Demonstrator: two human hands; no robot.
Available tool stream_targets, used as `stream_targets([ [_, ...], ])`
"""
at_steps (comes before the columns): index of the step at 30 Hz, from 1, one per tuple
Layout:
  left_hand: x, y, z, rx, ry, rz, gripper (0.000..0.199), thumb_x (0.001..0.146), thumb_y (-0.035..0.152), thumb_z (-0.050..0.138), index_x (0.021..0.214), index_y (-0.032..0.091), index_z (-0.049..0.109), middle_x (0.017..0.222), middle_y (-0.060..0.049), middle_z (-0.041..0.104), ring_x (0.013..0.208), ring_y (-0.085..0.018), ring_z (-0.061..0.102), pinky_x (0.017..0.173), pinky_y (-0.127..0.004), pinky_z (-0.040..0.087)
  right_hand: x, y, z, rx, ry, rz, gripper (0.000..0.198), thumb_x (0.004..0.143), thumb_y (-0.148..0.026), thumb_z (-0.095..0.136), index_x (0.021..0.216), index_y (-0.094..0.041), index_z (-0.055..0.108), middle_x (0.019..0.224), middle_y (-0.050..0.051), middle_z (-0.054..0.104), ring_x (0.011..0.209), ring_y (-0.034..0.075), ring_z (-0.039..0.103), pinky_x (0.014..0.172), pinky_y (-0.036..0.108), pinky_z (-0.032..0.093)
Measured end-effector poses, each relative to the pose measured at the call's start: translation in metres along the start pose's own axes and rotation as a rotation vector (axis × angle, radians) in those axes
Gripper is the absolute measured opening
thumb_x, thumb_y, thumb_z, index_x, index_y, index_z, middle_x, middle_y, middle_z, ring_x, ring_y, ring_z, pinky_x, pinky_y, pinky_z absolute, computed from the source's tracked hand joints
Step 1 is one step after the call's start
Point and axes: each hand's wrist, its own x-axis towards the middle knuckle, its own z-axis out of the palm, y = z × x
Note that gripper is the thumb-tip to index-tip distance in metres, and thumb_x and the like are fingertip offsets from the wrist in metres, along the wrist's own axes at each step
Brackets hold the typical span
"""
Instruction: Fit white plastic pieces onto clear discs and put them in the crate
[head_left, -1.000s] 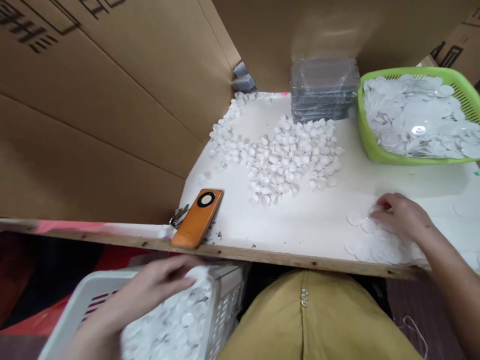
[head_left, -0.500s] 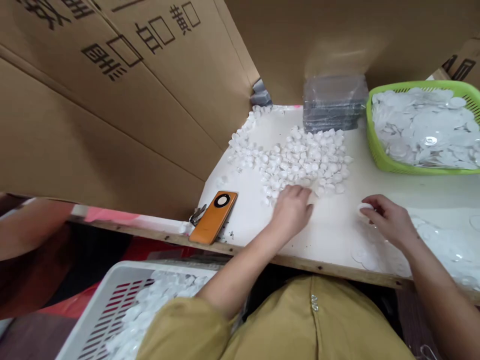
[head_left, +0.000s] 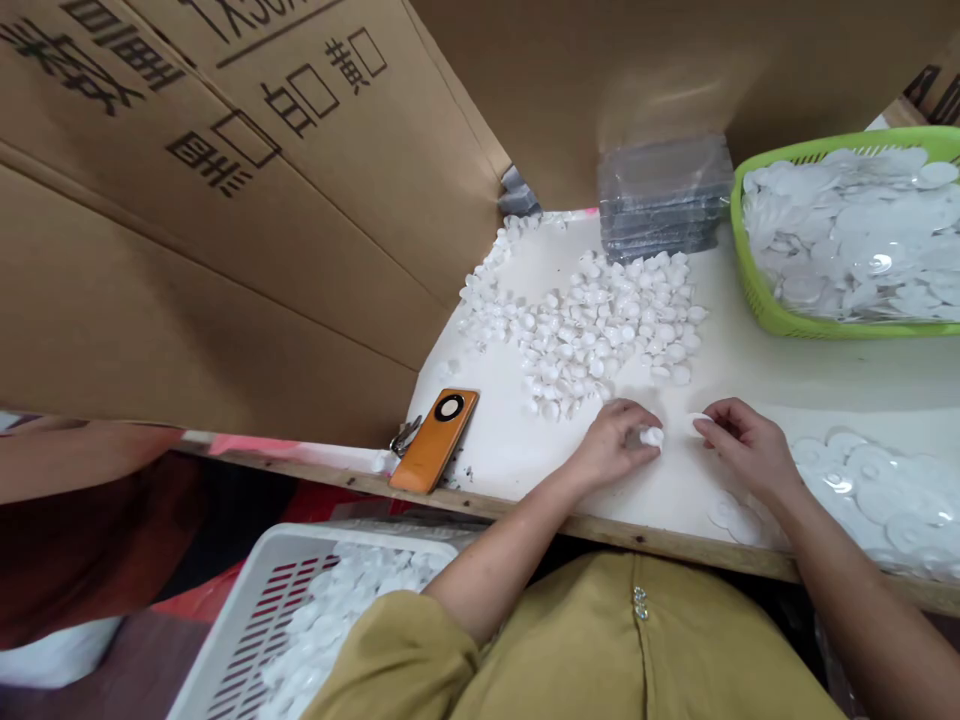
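Between the fingertips of my left hand (head_left: 613, 442) is a small white plastic cap (head_left: 651, 437), held just above the white tabletop. My right hand (head_left: 746, 445) pinches a thin white disc (head_left: 700, 419) by its edge, a short gap away from the cap. Beyond my left hand lies a loose heap of small white caps (head_left: 607, 320). Near my right wrist, flat translucent white discs (head_left: 870, 490) are spread on the table, and a few more discs (head_left: 735, 515) lie close to the front edge.
A green basket (head_left: 757, 300) full of white discs stands at the back right, beside a stack of wrapped grey packs (head_left: 664, 195). Cardboard walls (head_left: 300, 260) enclose the left and back. An orange phone (head_left: 433, 440) lies at the left; a white crate (head_left: 247, 590) of white pieces sits below. Another person's arm (head_left: 82, 460) shows far left.
My left hand has come away from the heap toward the right, now with a cap in its fingers. My right hand has moved left with the disc, so both hands are closer together.
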Motion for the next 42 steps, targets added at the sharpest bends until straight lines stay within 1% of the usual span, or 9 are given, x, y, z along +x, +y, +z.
stream_targets([
  [4,-0.008,-0.007,0.017,0.174,0.031,0.050,0.032,0.074,0.024,0.070,0.106,0.022,0.068,0.103,-0.007,0.058,0.099,-0.022,0.052,0.093,-0.036,0.042,-0.004,-0.006,-0.001,0.041,-0.059,0.074,0.032,0.075,-0.050,0.067,0.079,-0.020,0.060,0.065,-0.001,0.057,0.060,0.014,0.051,0.058,0.027,0.040],
  [7,-0.007,-0.010,0.017,0.215,-0.011,0.061,0.036,0.076,0.027,0.068,0.110,0.021,0.064,0.102,-0.007,0.060,0.099,-0.023,0.052,0.092,-0.037,0.043,-0.007,-0.011,-0.001,0.087,-0.106,0.164,0.037,0.070,-0.052,0.070,0.081,-0.018,0.061,0.061,-0.001,0.057,0.055,0.014,0.053,0.051,0.026,0.041],
  [12,-0.004,-0.018,0.015,0.198,-0.020,0.079,0.023,0.076,0.033,0.070,0.095,0.020,0.067,0.093,-0.006,0.061,0.091,-0.021,0.054,0.086,-0.033,0.042,-0.005,-0.023,0.015,0.053,-0.284,0.216,0.031,0.071,-0.046,0.070,0.081,-0.019,0.060,0.061,-0.002,0.059,0.051,0.013,0.055,0.045,0.023,0.040],
  [16,0.000,-0.022,0.017,0.187,-0.023,0.096,0.025,0.079,0.039,0.069,0.089,0.017,0.066,0.086,-0.006,0.063,0.086,-0.020,0.056,0.085,-0.032,0.041,0.004,-0.028,0.033,-0.055,-0.390,0.258,0.027,0.073,-0.043,0.067,0.079,-0.019,0.056,0.055,-0.003,0.057,0.045,0.012,0.055,0.040,0.021,0.037],
  [23,-0.001,-0.018,0.007,0.146,-0.084,0.134,0.023,0.075,0.033,0.073,0.090,0.017,0.066,0.087,-0.005,0.066,0.090,-0.020,0.058,0.085,-0.032,0.041,0.014,-0.035,0.038,-0.098,-0.429,0.360,0.030,0.070,-0.044,0.067,0.076,-0.020,0.050,0.054,-0.002,0.059,0.042,0.013,0.056,0.036,0.020,0.035],
  [29,0.004,-0.016,-0.010,0.042,-0.200,0.140,0.027,0.078,0.043,0.070,0.091,0.019,0.068,0.085,-0.002,0.067,0.089,-0.020,0.059,0.081,-0.030,0.041,0.020,-0.041,0.037,-0.067,-0.497,0.413,0.033,0.068,-0.042,0.071,0.078,-0.020,0.048,0.054,-0.001,0.061,0.043,0.014,0.059,0.037,0.019,0.038],
  [35,0.008,-0.020,-0.008,0.093,-0.222,0.156,0.032,0.069,0.039,0.078,0.090,0.019,0.066,0.086,-0.002,0.065,0.090,-0.020,0.058,0.080,-0.029,0.041,0.019,-0.037,0.041,-0.049,-0.467,0.403,0.030,0.068,-0.041,0.069,0.077,-0.020,0.050,0.054,-0.002,0.059,0.043,0.013,0.058,0.038,0.019,0.039],
  [39,0.006,-0.023,-0.005,0.106,-0.181,0.165,0.021,0.079,0.037,0.069,0.084,0.018,0.064,0.084,-0.003,0.065,0.088,-0.019,0.058,0.082,-0.030,0.041,0.017,-0.038,0.043,-0.072,-0.468,0.383,0.027,0.070,-0.039,0.068,0.077,-0.021,0.049,0.053,-0.003,0.057,0.043,0.013,0.057,0.037,0.019,0.039],
  [42,0.004,-0.021,-0.009,0.052,-0.189,0.155,0.030,0.072,0.039,0.075,0.093,0.019,0.064,0.090,-0.003,0.066,0.092,-0.020,0.058,0.082,-0.030,0.042,0.020,-0.041,0.043,-0.116,-0.494,0.411,0.024,0.073,-0.035,0.066,0.078,-0.021,0.047,0.052,-0.003,0.059,0.041,0.013,0.057,0.037,0.019,0.039],
])
